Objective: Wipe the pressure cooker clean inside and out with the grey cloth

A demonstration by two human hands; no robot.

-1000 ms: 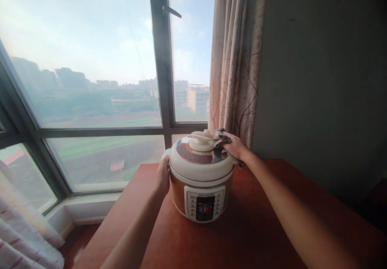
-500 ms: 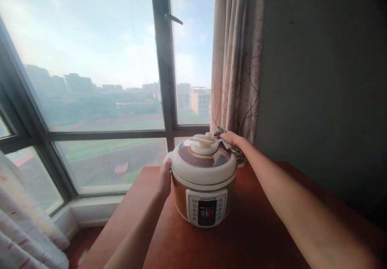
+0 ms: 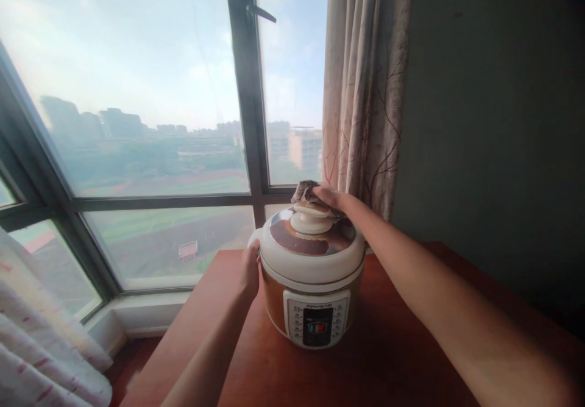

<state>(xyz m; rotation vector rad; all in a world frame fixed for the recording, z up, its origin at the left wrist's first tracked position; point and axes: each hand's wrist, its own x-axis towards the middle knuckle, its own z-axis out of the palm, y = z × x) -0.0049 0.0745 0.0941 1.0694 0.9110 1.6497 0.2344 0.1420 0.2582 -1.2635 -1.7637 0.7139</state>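
An electric pressure cooker point(image 3: 315, 267) with a white lid, a brown body and a front control panel stands upright on a reddish-brown table point(image 3: 283, 382). My left hand point(image 3: 250, 270) is closed around the white side handle at the cooker's left. Over the top of the lid, my right hand point(image 3: 329, 195) grips a crumpled patterned cloth point(image 3: 304, 191). The cloth lies against the back and top of the lid knob point(image 3: 311, 218), and part of it hangs behind. The fingertips of my right hand are partly hidden by the cloth.
Behind the table rises a large window point(image 3: 150, 90) with dark frames and a handle point(image 3: 262, 13). A long curtain point(image 3: 361, 90) hangs beside a dark wall point(image 3: 479, 120) at the right. Another pale curtain point(image 3: 41, 334) hangs at lower left.
My right hand has moved the cloth left, from the lid's back right side onto the knob. My left hand stays on the handle. The view has shifted slightly.
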